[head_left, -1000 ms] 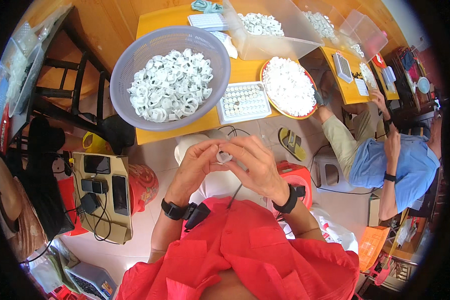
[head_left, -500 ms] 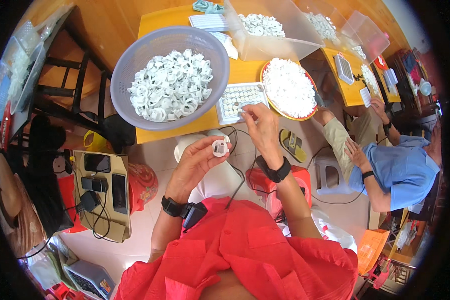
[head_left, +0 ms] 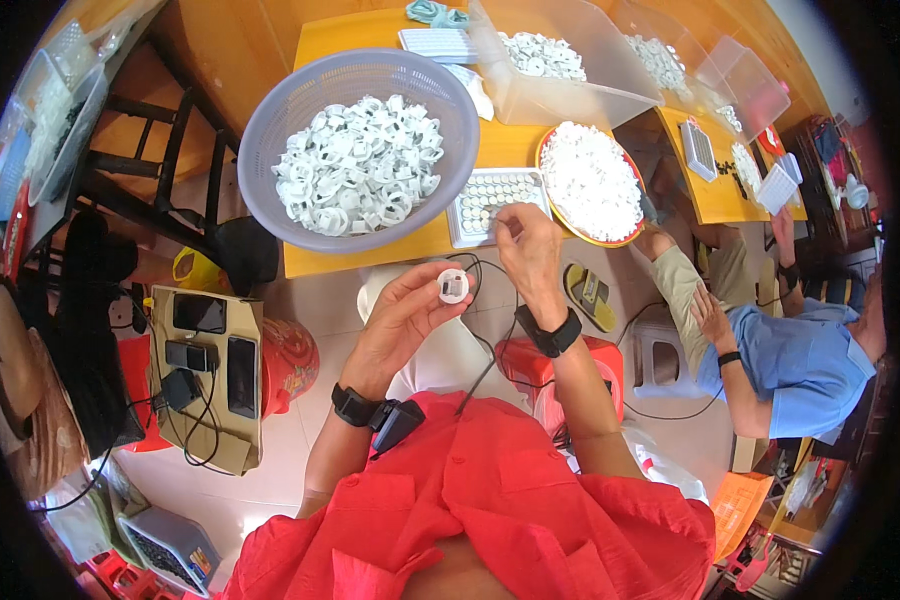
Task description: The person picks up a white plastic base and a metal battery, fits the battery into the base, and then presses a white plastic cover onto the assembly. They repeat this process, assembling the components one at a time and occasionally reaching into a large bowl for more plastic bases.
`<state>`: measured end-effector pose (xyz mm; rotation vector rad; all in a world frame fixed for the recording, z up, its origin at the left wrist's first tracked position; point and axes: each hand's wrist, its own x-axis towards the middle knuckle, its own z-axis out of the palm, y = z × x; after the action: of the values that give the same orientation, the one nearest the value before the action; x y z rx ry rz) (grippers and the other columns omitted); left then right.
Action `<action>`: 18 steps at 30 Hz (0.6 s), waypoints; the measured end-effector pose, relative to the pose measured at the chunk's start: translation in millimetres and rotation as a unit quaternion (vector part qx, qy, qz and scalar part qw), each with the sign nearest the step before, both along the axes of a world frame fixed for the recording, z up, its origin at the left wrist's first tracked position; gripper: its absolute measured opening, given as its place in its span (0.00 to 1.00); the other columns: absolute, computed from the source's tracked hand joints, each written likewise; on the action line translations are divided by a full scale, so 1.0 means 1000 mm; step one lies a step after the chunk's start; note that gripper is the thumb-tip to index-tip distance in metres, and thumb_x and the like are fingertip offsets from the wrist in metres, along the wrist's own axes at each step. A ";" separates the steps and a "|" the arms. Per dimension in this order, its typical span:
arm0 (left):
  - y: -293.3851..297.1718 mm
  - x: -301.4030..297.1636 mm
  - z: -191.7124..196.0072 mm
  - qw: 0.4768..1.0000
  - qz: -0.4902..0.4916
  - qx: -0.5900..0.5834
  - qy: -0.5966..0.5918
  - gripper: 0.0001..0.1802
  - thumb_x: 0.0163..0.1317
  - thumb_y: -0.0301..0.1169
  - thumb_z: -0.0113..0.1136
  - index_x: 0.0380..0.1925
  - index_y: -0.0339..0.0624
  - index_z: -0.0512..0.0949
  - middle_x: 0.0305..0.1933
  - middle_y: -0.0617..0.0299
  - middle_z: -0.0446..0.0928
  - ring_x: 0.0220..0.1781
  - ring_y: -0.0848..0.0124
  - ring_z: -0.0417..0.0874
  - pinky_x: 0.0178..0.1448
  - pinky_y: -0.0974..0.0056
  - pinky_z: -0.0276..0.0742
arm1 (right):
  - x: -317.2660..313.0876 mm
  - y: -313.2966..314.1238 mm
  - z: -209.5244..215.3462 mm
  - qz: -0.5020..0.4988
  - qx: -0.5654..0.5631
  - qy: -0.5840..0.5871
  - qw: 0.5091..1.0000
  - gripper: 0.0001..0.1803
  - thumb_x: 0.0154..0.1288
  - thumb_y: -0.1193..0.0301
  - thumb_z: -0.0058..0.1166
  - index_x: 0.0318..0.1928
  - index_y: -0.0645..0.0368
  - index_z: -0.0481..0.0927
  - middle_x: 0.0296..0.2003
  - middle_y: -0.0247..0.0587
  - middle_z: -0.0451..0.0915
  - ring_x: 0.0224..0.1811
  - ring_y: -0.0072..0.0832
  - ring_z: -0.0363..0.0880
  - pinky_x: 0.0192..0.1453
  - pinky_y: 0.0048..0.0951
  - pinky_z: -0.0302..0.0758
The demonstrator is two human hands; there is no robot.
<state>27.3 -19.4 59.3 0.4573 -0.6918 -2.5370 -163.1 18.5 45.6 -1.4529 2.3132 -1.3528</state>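
Observation:
A small round white plastic part [head_left: 454, 286], with a squarish opening in its face, is pinched between the thumb and fingers of my left hand [head_left: 415, 305]. My right hand [head_left: 532, 250] is at the near edge of a white tray [head_left: 460, 233], its thumb and fingertips drawn together. Whatever those fingertips hold, if anything, is hidden. Rows of small round pieces fill the tray. Left of it, a grey-purple basket [head_left: 260, 165] holds a heap of white ring-shaped plastic parts [head_left: 360, 165]. To its right, a red-and-yellow-rimmed plate [head_left: 610, 240] is piled with small white pieces [head_left: 590, 180].
Clear plastic bins [head_left: 570, 95] with white parts stand at the back of the yellow table [head_left: 350, 262]. On the right sits a person in a blue shirt [head_left: 820, 365]. A red stool [head_left: 600, 365], a sandal [head_left: 590, 297] and a cardboard box with phones [head_left: 240, 310] are around me.
The view has shifted slightly, with the table things lying further right. My left hand has turned the round part a little. My right fingers have curled closer together by the tray.

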 end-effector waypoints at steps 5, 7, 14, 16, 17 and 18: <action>0.000 0.003 -0.005 1.000 0.006 -0.017 -0.007 0.18 0.63 0.28 0.49 0.52 0.31 0.67 0.51 0.48 0.72 0.50 0.61 0.76 0.55 0.64 0.75 | 0.021 0.019 0.013 0.033 -0.047 -0.193 0.980 0.05 0.49 0.81 0.54 0.30 0.66 0.77 0.25 0.39 0.77 0.24 0.23 0.76 0.28 0.21 0.71; 0.000 0.002 -0.006 1.000 0.010 -0.024 -0.006 0.18 0.63 0.27 0.49 0.51 0.31 0.68 0.50 0.51 0.72 0.51 0.61 0.76 0.55 0.64 0.75 | 0.035 0.032 0.027 0.064 -0.056 -0.201 0.976 0.05 0.49 0.81 0.55 0.31 0.66 0.77 0.25 0.38 0.77 0.24 0.22 0.76 0.28 0.21 0.71; 0.004 -0.004 0.001 0.997 0.024 -0.052 -0.044 0.16 0.61 0.25 0.51 0.50 0.35 0.71 0.47 0.59 0.74 0.47 0.72 0.76 0.53 0.67 0.75 | 0.058 0.045 0.045 0.131 -0.099 -0.033 0.986 0.08 0.47 0.86 0.54 0.30 0.64 0.76 0.26 0.42 0.74 0.24 0.32 0.75 0.26 0.27 0.71; 0.006 -0.004 0.002 0.994 0.034 -0.081 -0.068 0.15 0.61 0.24 0.51 0.49 0.35 0.71 0.49 0.60 0.74 0.48 0.74 0.76 0.52 0.65 0.76 | 0.057 0.044 0.041 0.146 -0.132 0.049 0.979 0.09 0.45 0.86 0.54 0.30 0.64 0.76 0.26 0.41 0.74 0.25 0.34 0.75 0.27 0.29 0.72; 0.006 -0.004 0.002 0.994 0.033 -0.081 -0.069 0.15 0.61 0.24 0.51 0.49 0.35 0.71 0.49 0.60 0.74 0.48 0.74 0.76 0.52 0.65 0.76 | 0.058 0.044 0.040 0.145 -0.132 0.049 0.979 0.09 0.45 0.86 0.54 0.30 0.64 0.76 0.26 0.41 0.74 0.25 0.34 0.75 0.27 0.29 0.72; 0.006 -0.004 0.002 0.992 0.032 -0.097 -0.075 0.15 0.61 0.24 0.51 0.49 0.37 0.72 0.48 0.60 0.74 0.48 0.74 0.76 0.52 0.66 0.76 | 0.058 0.045 0.039 0.143 -0.131 0.075 0.978 0.09 0.45 0.86 0.54 0.30 0.64 0.75 0.26 0.41 0.74 0.26 0.35 0.75 0.28 0.30 0.72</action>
<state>23.1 -13.3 60.9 0.5958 -0.9532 -2.3644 -104.8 63.6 84.4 -1.9396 1.9557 -1.5506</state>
